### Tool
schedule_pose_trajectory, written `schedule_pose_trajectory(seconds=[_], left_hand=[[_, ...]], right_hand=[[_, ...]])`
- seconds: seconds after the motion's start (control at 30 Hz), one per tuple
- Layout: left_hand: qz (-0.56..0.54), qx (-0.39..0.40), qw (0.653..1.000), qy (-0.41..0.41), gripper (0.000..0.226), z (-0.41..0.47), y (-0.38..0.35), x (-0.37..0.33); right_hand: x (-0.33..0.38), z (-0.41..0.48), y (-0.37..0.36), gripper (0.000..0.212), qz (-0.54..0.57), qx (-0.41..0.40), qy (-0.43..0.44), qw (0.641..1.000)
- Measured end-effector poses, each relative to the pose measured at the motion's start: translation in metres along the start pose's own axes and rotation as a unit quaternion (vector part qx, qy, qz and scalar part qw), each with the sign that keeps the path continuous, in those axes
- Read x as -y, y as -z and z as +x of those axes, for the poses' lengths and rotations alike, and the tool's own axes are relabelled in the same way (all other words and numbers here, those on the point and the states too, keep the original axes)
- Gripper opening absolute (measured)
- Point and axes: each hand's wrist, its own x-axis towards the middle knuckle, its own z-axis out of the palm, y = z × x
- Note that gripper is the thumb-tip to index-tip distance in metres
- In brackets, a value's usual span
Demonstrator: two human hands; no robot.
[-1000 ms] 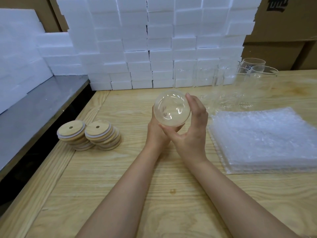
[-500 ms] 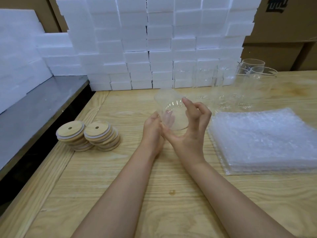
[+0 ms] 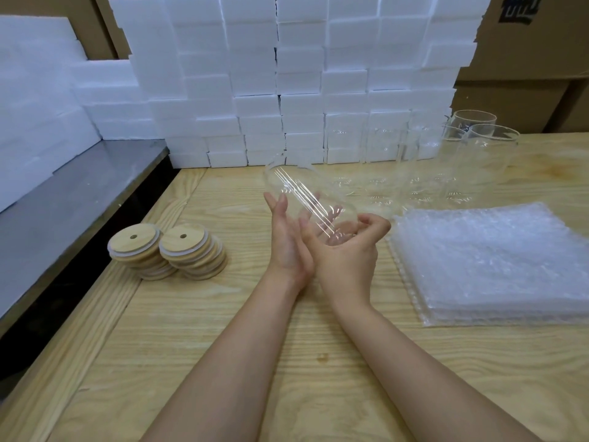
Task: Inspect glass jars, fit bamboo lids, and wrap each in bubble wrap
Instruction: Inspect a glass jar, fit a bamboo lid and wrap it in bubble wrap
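Head, clear jar [image 3: 305, 200] tilted, w/ glare streaks

A second ago the glass jar [image 3: 306, 199] shows us its round end as a full circle. Now we see it tipped over onto its side, its length running from the upper left down to the lower right, with long streaks of light along its wall. Our left hand [image 3: 287, 240] no longer cups the jar from underneath. It opens out, with straight fingers [image 3: 278, 204] lying against the jar's left side. Our right hand [image 3: 347, 256] leaves the jar's right flank, where its fingers stood upright, and now sits beneath the lower end, its fingers [image 3: 376, 224] curling inward around that end.
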Motion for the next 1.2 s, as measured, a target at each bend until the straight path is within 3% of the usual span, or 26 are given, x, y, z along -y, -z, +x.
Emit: schedule_pose_trajectory(seconds=[0.1, 0.2, 0.3, 0.43, 0.53, 0.63, 0.73, 0.77, 0.93, 1.2], left_hand=[[0.032, 0.005, 0.999, -0.022, 0.089, 0.000, 0.001, -0.001], [0.079, 0.013, 0.996, -0.039, 0.127, 0.004, 0.003, 0.000], [0.096, 0.030, 0.990, -0.094, 0.112, 0.010, 0.009, 0.001], [0.097, 0.024, 0.987, -0.124, 0.117, 0.011, 0.011, -0.001], [0.119, -0.007, 0.984, -0.133, 0.107, 0.014, 0.014, -0.004], [0.121, -0.038, 0.988, -0.087, 0.100, 0.014, 0.015, -0.010], [0.112, -0.017, 0.988, -0.101, 0.044, 0.015, 0.017, -0.012], [0.106, -0.010, 0.989, -0.106, 0.040, 0.014, 0.018, -0.012], [0.080, 0.018, 0.992, -0.100, 0.075, 0.013, 0.018, -0.009], [0.104, 0.046, 0.988, -0.101, 0.056, 0.012, 0.018, -0.004]], right_hand=[[0.001, 0.000, 0.001, 0.076, -0.047, 0.009, -0.017, 0.999], [0.003, 0.000, 0.004, 0.080, -0.095, 0.032, -0.022, 0.995], [0.002, 0.000, 0.006, 0.083, -0.119, 0.053, -0.029, 0.991], [-0.004, 0.000, 0.003, 0.083, -0.159, 0.090, -0.028, 0.983], [-0.006, -0.001, 0.002, 0.086, -0.057, 0.103, 0.019, 0.993], [-0.008, 0.000, 0.002, 0.081, 0.002, 0.122, 0.072, 0.990], [-0.012, 0.004, 0.002, 0.071, -0.015, 0.129, 0.089, 0.988], [-0.013, 0.005, 0.002, 0.069, -0.008, 0.126, 0.090, 0.988], [-0.013, 0.006, 0.002, 0.060, 0.049, 0.103, 0.059, 0.992], [-0.013, 0.008, 0.003, 0.052, 0.113, 0.073, 0.011, 0.991]])
